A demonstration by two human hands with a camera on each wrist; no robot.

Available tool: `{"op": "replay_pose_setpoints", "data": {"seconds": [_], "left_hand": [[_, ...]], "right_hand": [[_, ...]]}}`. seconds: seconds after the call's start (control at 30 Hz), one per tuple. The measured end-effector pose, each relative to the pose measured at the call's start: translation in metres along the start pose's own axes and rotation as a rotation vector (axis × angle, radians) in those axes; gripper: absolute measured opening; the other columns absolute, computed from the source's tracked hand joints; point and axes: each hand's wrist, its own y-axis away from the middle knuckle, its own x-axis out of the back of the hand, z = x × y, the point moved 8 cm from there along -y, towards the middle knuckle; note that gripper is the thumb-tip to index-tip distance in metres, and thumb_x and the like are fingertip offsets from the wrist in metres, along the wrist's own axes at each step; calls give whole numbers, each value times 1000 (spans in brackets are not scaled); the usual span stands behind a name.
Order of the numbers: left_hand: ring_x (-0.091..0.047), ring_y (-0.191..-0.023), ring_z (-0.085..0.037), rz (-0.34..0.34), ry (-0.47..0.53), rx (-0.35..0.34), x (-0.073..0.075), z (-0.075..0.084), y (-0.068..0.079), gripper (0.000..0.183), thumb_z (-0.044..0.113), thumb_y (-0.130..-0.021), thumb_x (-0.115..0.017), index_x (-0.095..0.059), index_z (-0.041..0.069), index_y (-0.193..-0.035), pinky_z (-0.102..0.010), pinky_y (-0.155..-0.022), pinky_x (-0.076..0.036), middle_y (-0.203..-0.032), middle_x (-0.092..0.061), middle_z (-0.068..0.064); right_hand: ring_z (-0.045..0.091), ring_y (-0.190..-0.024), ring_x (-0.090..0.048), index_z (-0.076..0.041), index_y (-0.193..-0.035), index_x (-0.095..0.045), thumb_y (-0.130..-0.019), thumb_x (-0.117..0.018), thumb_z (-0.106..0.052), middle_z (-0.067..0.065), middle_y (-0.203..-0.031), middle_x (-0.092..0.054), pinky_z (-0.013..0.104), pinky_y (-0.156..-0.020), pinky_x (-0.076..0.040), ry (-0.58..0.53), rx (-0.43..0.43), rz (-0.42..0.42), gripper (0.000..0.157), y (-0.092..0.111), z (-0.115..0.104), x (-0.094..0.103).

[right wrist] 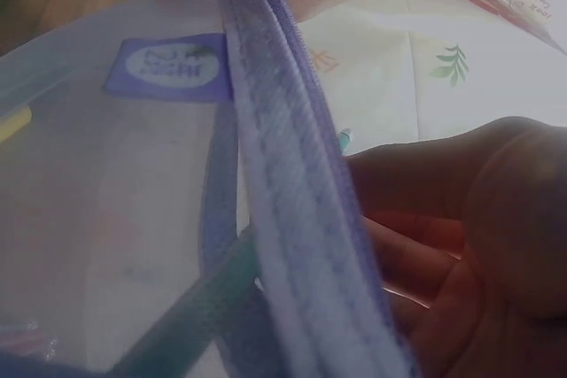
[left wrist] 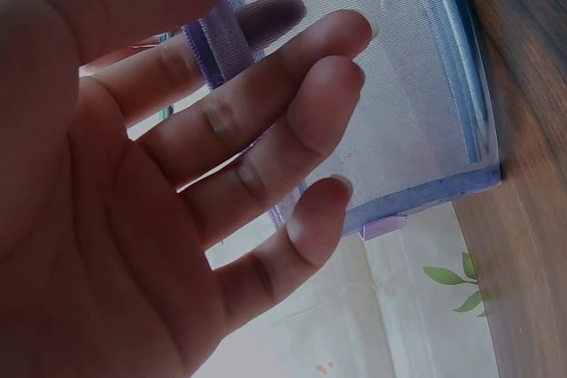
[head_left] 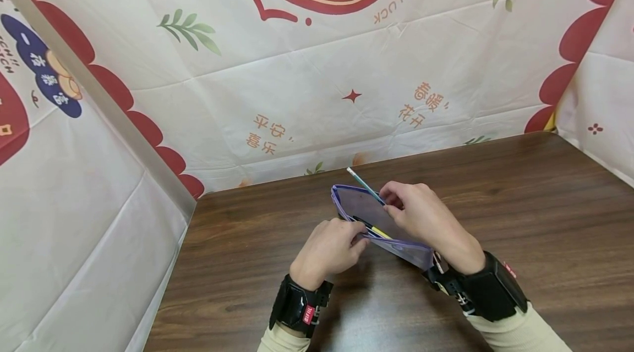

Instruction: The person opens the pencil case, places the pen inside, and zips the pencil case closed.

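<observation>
A purple-trimmed mesh pencil pouch (head_left: pixel 416 253) is held with its zipped mouth apart above the table. My left hand (head_left: pixel 327 247) pinches the near rim; in the left wrist view the thumb lies outside and the index finger (left wrist: pixel 275 19) shows through the mesh, the other fingers loosely bent. My right hand (head_left: pixel 426 217) pinches a light-blue pencil (head_left: pixel 364 182) with a pale end, tilted over the pouch mouth. Inside lie a yellow pen (head_left: pixel 381 232) and a dark slim item. Through the mesh in the right wrist view shows a green stick (right wrist: pixel 190 307); I cannot tell whether it is the same pencil.
The pouch is over a dark wood-grain table (head_left: pixel 238 275). A white printed cloth (head_left: pixel 307 82) hangs behind its far edge, and another cloth panel (head_left: pixel 99 220) borders the left side. Both wrists wear black straps (head_left: pixel 495 286) with devices.
</observation>
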Motion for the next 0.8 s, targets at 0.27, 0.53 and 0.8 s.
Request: {"op": "replay_pose_setpoints", "data": {"seconds": [0.27,0.53,0.8], "left_hand": [[-39,-45,-1,1,1,-1,0,0,0,14,27,-89,-61,-62,17,-79,-18,-41,-27,-56,-42,11],[-38,-44,-1,-4,15,5,0,0,1,15,27,-89,-61,-60,17,-77,-17,-40,-27,-56,-43,10],[-38,-43,-1,2,17,4,0,0,0,15,26,-89,-62,-60,18,-76,-17,-40,-27,-55,-42,11]], "right_hand": [[15,-67,-61,0,-94,-66,-80,-68,0,9,-78,-69,38,-61,-54,13,-12,-25,14,0,1,-3],[16,-69,-61,0,-96,-66,-80,-65,2,10,-81,-69,39,-62,-55,30,-14,-42,16,1,1,-4],[16,-69,-61,-1,-95,-67,-80,-65,2,10,-80,-69,39,-62,-55,42,-5,-37,15,2,-1,-2]]}}
